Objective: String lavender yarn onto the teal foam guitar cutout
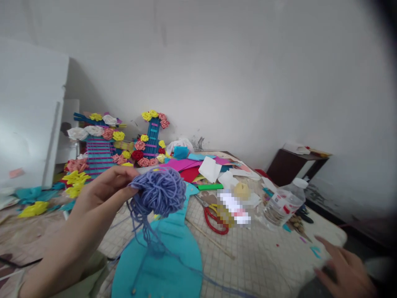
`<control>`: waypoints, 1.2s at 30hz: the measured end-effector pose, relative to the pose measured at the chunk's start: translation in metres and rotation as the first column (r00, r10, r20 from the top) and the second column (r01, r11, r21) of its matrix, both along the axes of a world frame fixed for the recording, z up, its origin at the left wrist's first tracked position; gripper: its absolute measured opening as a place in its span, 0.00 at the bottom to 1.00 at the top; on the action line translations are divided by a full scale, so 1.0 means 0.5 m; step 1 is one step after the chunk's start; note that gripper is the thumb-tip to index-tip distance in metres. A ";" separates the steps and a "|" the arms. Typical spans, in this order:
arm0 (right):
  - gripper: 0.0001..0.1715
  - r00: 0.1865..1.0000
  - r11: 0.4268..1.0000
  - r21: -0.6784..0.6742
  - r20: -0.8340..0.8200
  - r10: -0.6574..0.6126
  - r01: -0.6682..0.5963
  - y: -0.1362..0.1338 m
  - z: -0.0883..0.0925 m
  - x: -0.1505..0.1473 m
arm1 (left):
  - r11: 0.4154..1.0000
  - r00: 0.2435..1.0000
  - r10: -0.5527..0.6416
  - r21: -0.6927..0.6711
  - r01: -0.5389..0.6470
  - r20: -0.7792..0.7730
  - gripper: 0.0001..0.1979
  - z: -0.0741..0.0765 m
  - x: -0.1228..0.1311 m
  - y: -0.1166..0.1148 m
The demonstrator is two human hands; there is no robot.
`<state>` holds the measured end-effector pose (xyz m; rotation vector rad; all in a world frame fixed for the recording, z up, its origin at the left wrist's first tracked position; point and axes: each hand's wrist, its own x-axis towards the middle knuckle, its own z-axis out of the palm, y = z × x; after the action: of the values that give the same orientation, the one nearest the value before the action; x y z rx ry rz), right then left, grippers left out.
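1. Left hand (pixel 102 198): thumb and fingers closed in a pinch on one side of the purple-blue yarn bundle (pixel 161 192); bundle is held up, above the table.
2. Yarn bundle: looped, rounded mass, knotted-looking at center; loose loops hang under it, and a strand (pixel 214 280) trails down to the right, across the turquoise cutout, toward the bottom edge.
3. Right hand (pixel 344 265): lower right corner, by the table edge, blurred; fingers parted, thumb away from index, nothing visible in its grasp. Well apart from the bundle.
4. Turquoise cutout (pixel 184 248): flat on the table (pixel 248 256), below and behind the bundle; rounded body, narrower neck pointing away, partly hidden by yarn.
5. Right of the cutout: thin stick (pixel 212 241) lying at a slant; scissors (pixel 215 225) with red handles. Pixelated patch beside them, contents can't be told.
6. Behind: green strip (pixel 210 187), pile of colored and white paper (pixel 211 169).
7. Farther right: clear plastic bottle (pixel 282 207), white cap, tilted in view; small scraps near it.
8. Back left: two blue pieces with paper flowers, one wide (pixel 99 150), one narrow (pixel 153 136), standing near the wall.
9. Back right: dark cabinet (pixel 287 165), papers on top.
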<state>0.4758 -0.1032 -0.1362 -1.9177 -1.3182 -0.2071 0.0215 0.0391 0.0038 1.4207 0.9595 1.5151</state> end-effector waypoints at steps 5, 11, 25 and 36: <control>0.22 0.844 0.851 0.004 -0.123 0.522 -0.526 0.101 0.161 -0.252 | 0.996 0.993 -0.094 -0.018 0.093 -0.078 0.06 -0.011 0.002 -0.008; 0.43 0.477 0.478 -0.016 -0.084 0.875 -0.878 0.207 0.302 -0.492 | 0.996 0.987 -0.092 0.006 0.093 -0.131 0.06 -0.002 0.008 -0.023; 0.15 0.575 0.565 0.177 0.002 0.818 -0.805 0.244 0.288 -0.529 | 0.781 0.744 0.440 0.623 -0.040 -0.503 0.06 -0.010 0.029 -0.044; 0.06 0.588 0.568 0.279 -0.016 0.809 -0.774 0.254 0.286 -0.511 | 0.792 0.730 0.425 0.610 -0.013 -0.535 0.06 -0.024 0.048 -0.032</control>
<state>0.2202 0.0238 0.0068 -0.9433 -1.8264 0.2259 0.0456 0.0233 -0.0083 2.4739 1.1712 1.5836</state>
